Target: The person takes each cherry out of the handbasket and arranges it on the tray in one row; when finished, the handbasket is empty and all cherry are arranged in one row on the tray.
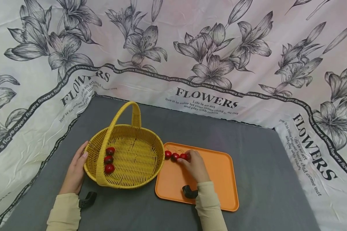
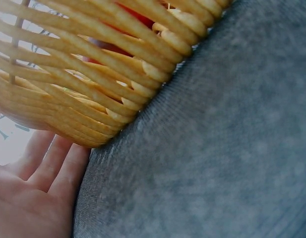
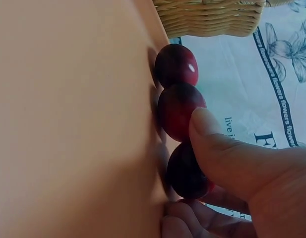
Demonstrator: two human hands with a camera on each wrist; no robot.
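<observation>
A yellow woven basket (image 1: 136, 179) with a tall handle stands on the left, three dark red cherries (image 1: 109, 168) inside it along its left side. My left hand (image 1: 75, 168) touches the basket's left wall; in the left wrist view its fingers (image 2: 53, 161) lie extended against the weave. On an orange tray (image 1: 219, 179), three more cherries (image 1: 175, 157) sit in a row by the far edge. My right hand (image 1: 195, 165) pinches the rightmost cherry (image 3: 187, 171) between thumb and fingers, and the thumb tip overlaps the middle one in the right wrist view.
A grey cloth (image 1: 263, 179) covers the tabletop. White fabric with flower prints (image 1: 208, 64) hangs along the back and both sides. The basket's right side stands close to the tray's left edge, and its handle (image 1: 112, 128) arches high over the opening.
</observation>
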